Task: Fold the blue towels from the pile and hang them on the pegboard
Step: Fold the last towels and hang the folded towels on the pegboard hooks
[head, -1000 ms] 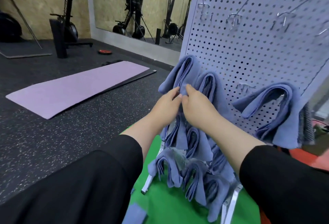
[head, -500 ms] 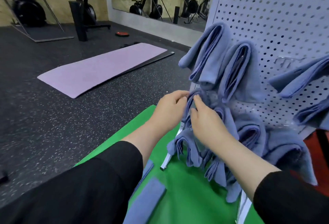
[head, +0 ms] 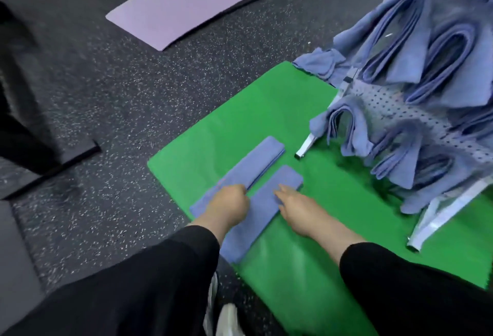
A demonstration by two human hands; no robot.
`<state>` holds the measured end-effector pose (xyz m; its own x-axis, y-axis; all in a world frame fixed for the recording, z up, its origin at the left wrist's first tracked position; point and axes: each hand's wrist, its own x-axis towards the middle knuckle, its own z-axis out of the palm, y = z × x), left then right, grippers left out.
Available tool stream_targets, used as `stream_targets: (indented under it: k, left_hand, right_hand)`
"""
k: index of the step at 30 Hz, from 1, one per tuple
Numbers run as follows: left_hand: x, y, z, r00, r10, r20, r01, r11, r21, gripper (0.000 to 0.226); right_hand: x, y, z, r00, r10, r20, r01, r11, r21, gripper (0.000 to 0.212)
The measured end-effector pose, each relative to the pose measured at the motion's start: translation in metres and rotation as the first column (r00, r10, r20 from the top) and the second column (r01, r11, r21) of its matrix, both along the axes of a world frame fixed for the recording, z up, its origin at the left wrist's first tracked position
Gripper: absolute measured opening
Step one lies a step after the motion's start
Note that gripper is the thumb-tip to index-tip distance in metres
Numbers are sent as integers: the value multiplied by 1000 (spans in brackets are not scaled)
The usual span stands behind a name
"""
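On the green mat in front of me lie two folded blue towels, long narrow strips set side by side and nearly parallel. My left hand sits over the near part of the left towel, its fingers curled under so that I see mostly knuckles; whether they pinch the cloth I cannot tell. My right hand rests on the right towel, fingers stretched out straight and relaxed, their tips lying flat on the fabric toward its far end. Both forearms come out of black sleeves.

Off to my right stands the pegboard, pale and perforated, its metal feet planted on the mat. Many more blue towels already hang from it in folded loops, crowded close and overlapping, blurred in places. One towel sags from the board's left edge down to the mat's far corner.

Beyond the mat, a lilac exercise mat lies on the dark speckled floor.
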<state>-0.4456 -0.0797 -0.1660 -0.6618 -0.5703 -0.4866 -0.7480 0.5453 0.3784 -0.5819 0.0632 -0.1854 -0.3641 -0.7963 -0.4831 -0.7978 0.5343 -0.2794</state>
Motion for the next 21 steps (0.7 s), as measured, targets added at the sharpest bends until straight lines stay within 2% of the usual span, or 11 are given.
stream_targets:
  k: [4, 7, 9, 14, 17, 21]
  left_hand:
    - [10, 20, -46, 998, -27, 53, 27, 1000, -2, 27]
    - [-1, 30, -58, 999, -28, 32, 30, 998, -50, 26]
    - [-8, 30, -62, 999, 46, 2, -45, 995, -93, 27]
    - [-20, 19, -62, 984, 180, 3, -180, 984, 0, 31]
    - [-27, 19, -48, 957, 265, -115, -246, 957, 155, 22]
    - [-28, 22, -13, 882, 428, -197, -277, 808, 520, 15]
  right_hand:
    - [10, 3, -39, 999, 49, -16, -47, 991, 127, 66]
    - [12, 3, -52, 999, 27, -18, -24, 993, 112, 68]
    - [12, 4, -58, 1000, 3, -19, -1, 996, 89, 68]
    - [12, 13, -52, 1000, -5, 0, 5, 999, 47, 72]
    - [11, 22, -41, 999, -24, -22, 24, 1000, -4, 82]
    - [1, 40, -14, 995, -87, -40, 83, 991, -103, 101]
